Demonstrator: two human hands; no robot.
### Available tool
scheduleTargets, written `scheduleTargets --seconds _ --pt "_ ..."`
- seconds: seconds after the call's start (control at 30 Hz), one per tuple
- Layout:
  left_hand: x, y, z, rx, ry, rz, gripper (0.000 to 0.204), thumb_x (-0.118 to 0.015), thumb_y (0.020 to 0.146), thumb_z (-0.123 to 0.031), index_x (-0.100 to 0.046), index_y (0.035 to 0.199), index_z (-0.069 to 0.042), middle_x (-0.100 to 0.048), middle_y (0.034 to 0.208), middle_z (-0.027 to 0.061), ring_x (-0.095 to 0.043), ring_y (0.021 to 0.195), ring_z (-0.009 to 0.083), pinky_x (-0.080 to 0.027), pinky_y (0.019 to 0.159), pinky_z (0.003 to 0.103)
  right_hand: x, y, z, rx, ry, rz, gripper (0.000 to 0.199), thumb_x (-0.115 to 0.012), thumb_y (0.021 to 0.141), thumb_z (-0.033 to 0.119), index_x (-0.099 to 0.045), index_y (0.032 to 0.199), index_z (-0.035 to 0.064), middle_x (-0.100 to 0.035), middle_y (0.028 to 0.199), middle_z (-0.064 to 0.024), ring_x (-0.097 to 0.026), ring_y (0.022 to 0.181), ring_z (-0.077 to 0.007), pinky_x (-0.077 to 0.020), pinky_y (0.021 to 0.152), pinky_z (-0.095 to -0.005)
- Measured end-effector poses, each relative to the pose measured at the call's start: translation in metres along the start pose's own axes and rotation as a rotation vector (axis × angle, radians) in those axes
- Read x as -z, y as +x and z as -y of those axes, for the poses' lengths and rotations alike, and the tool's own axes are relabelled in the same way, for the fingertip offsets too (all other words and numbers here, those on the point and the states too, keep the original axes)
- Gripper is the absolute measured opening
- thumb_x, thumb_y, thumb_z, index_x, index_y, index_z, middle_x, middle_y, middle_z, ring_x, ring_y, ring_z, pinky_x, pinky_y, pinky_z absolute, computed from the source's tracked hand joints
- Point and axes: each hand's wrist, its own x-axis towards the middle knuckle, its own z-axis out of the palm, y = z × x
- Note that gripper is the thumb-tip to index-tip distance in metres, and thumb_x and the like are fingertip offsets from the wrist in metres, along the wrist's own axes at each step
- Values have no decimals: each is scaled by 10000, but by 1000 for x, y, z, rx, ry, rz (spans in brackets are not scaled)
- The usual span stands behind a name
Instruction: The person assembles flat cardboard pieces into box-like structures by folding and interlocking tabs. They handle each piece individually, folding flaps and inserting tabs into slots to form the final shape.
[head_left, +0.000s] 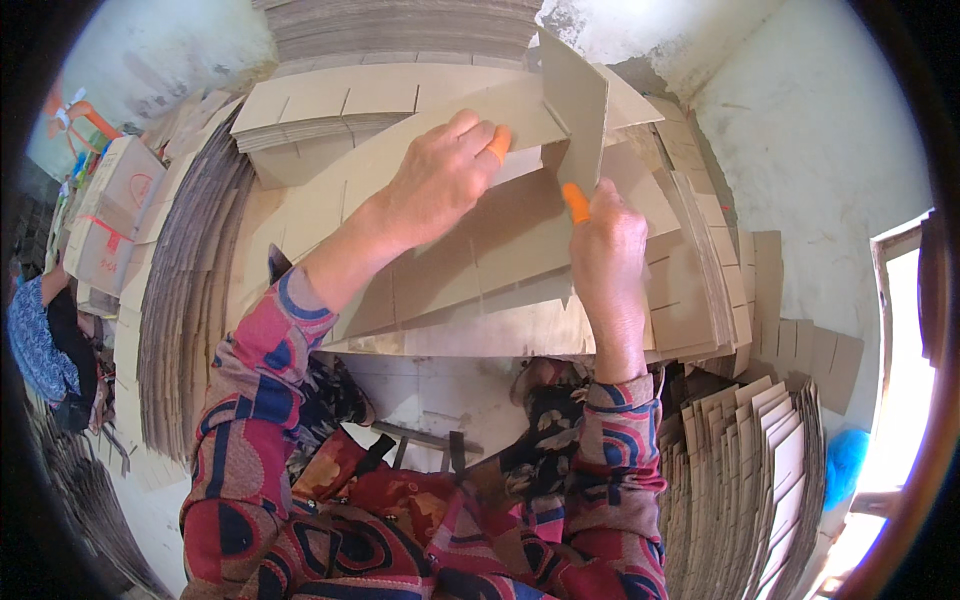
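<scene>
Both hands hold cardboard above the counter (520, 328): the left hand (445, 180) grips a pale strip (528, 118) from above, and the right hand (610, 240) pinches an upright panel (577, 100) near its lower corner, by the strip's end. This seems a joining step; next move probably needs careful alignment, then even pressure.

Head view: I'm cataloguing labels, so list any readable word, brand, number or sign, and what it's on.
Readable text: none.
Upper white box, left: red marks, too blurred to read.
Lower white box: red marks, too blurred to read.
Upright cardboard piece in the right hand: no writing visible.
</scene>
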Motion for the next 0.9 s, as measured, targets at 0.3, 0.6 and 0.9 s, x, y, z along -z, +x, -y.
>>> scheduleTargets --seconds 0.3,0.6,0.9 --pt "7 0 -3 -63 -57 -59 419 -593 662 35 -600 1080 54 -592 924 109 -543 806 262 -501 654 338 -4 3 -2 1 -70 -4 36 -556 835 0 -520 836 -8 -606 717 -242 -614 691 -442 -473 584 -506" --pt "-2 -1 -7 0 -359 135 158 -563 694 42 -594 848 26 -592 794 131 -534 748 301 -456 630 389 -2 4 -3 53 -256 164 61 -564 796 -2 -599 746 -3 -624 723 -218 -649 724 -402 -511 615 -464" --pt "-24 -39 15 174 -262 542 338 -627 804 -125 -556 1103 15 -611 1081 178 -540 1003 365 -456 829 432 -78 1 -54 79 -129 426 97 -591 815 68 -644 799 -12 -656 818 -224 -657 814 -393 -528 716 -465"
